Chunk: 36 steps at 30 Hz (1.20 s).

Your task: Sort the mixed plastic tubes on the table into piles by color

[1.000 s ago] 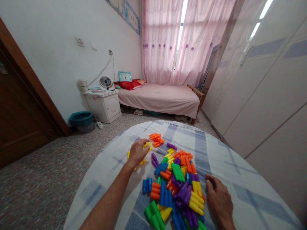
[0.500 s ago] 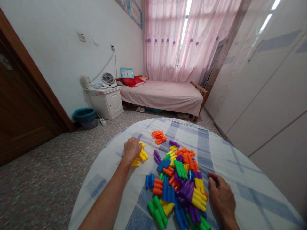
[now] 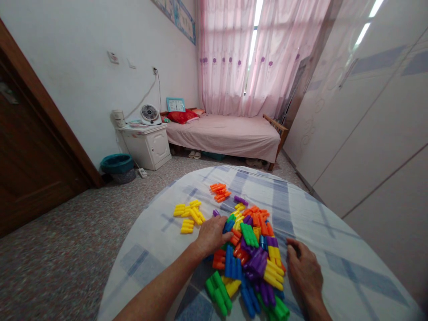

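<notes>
A heap of plastic building blocks shaped like joined tubes [image 3: 249, 258], in blue, green, purple, orange and yellow, lies on the round table. My left hand [image 3: 212, 235] is over the heap's left edge, fingers and thumb apart around a blue block [image 3: 228, 226]; its fingertips partly cover a purple block [image 3: 216, 213]. Whether it touches the blue block firmly is unclear. On the heap's right side my right hand [image 3: 305, 267] rests on the cloth, loosely curved with a gap between thumb and fingers, holding nothing. Several yellow blocks [image 3: 195, 215] form a group left of the heap, orange blocks [image 3: 220, 192] another behind it.
A white and blue checked cloth [image 3: 337, 232] covers the table. Beyond stand a bed [image 3: 227, 131] with a pink sheet, a white bedside cabinet [image 3: 147, 147] with a fan [image 3: 150, 114], and a bin [image 3: 117, 167]. A wardrobe [image 3: 374, 116] lines the right side.
My left hand has left the yellow group and moved right to the heap's left edge. The yellow blocks now lie uncovered. My right hand stays beside the heap.
</notes>
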### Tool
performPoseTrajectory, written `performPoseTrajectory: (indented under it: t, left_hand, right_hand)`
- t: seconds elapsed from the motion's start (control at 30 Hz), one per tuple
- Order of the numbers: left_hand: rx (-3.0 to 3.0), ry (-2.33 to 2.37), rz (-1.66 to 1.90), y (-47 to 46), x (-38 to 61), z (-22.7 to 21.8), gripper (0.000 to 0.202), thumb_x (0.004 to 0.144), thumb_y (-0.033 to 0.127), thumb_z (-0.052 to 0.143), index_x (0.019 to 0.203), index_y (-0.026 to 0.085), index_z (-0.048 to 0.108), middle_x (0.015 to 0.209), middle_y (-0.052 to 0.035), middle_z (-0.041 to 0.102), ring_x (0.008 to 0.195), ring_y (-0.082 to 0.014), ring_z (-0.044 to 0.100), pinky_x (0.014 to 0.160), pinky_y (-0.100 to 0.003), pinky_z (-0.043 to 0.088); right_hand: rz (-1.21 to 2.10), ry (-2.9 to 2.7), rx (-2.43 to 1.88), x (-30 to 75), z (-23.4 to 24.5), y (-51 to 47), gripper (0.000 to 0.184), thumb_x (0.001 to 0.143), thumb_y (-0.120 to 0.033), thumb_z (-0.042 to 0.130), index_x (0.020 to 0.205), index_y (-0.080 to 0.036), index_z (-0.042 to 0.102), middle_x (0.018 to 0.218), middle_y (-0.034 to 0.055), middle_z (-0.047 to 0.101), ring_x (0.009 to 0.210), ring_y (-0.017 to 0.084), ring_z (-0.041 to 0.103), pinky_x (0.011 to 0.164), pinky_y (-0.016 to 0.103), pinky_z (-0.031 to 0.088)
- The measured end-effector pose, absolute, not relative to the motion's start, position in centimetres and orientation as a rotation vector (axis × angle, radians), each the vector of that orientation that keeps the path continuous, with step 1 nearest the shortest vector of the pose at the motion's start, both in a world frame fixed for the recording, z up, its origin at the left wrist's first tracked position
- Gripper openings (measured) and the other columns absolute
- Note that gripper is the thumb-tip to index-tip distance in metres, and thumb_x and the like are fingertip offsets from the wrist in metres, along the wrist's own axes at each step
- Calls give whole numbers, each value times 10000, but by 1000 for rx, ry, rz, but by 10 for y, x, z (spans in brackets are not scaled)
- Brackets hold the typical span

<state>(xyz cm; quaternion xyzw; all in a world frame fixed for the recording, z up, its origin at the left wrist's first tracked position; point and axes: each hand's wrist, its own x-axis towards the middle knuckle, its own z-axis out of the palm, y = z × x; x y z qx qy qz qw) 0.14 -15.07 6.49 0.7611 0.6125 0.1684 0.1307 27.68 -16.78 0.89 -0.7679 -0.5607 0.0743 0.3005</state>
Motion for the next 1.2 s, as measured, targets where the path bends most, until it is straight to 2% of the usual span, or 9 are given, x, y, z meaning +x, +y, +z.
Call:
performPoseTrajectory:
  t: [0.2, 0.37, 0.53, 0.63, 0.73, 0.83, 1.0, 1.2]
  left_hand:
    - [2110, 1861, 539, -141, 10, 57, 193, 741, 302, 542, 889, 195, 600, 871, -54, 643, 838, -206, 596, 708, -275, 421]
    - [1961, 1858, 780, -137, 16, 55, 141, 728, 192, 477, 832, 183, 572, 821, -27, 609, 781, -173, 567, 699, -272, 398]
    - [1670, 1563, 1004, -131, 15, 61, 65, 733, 208, 458, 690, 182, 497, 585, 59, 442, 567, -98, 438, 559, -219, 340]
    - [1515, 1415, 1083, -129, 18, 64, 23, 695, 198, 482, 706, 180, 491, 583, 72, 429, 551, -84, 416, 532, -200, 334]
    - [1445, 1373, 1132, -127, 23, 64, 68, 687, 181, 474, 750, 180, 500, 587, 73, 425, 544, -83, 411, 525, -197, 338]
    - [1513, 1381, 1127, -127, 29, 63, 48, 709, 211, 493, 733, 174, 509, 584, 69, 410, 546, -82, 394, 524, -198, 319]
    - [1673, 1372, 1078, -129, 30, 60, 183, 736, 332, 566, 687, 159, 537, 601, 62, 424, 580, -83, 397, 544, -203, 304]
    - [1824, 1495, 1004, -150, 6, 72, 241, 800, 410, 534, 769, 176, 584, 655, 45, 513, 619, -104, 468, 593, -218, 361]
  right_hand:
    - [195, -1505, -2006, 277, 9, -167, 390, 827, -383, 341, 1034, -208, 621, 1058, 71, 635, 967, 239, 544, 832, 350, 393]
    - [209, -1492, -2009, 276, 9, -167, 391, 820, -387, 348, 1033, -217, 628, 1048, 74, 640, 966, 243, 550, 820, 353, 397]
    - [203, -1493, -1999, 276, 9, -167, 393, 822, -380, 340, 1035, -218, 627, 1038, 75, 640, 971, 238, 545, 809, 346, 395]
    - [203, -1509, -2000, 276, 9, -168, 390, 830, -374, 333, 1041, -211, 618, 1033, 78, 636, 978, 239, 538, 820, 346, 390]
    - [219, -1495, -2018, 275, 9, -167, 387, 835, -367, 332, 1049, -214, 617, 1049, 73, 633, 989, 242, 534, 826, 350, 387]
    - [228, -1483, -2020, 275, 9, -167, 388, 835, -362, 337, 1053, -211, 620, 1061, 69, 633, 995, 242, 535, 834, 351, 385]
    - [211, -1497, -2003, 275, 9, -166, 380, 833, -354, 341, 1046, -214, 622, 1049, 67, 637, 1001, 237, 531, 834, 347, 384]
    - [204, -1486, -2028, 274, 11, -167, 368, 822, -351, 341, 1030, -226, 618, 1031, 55, 641, 986, 233, 534, 836, 347, 383]
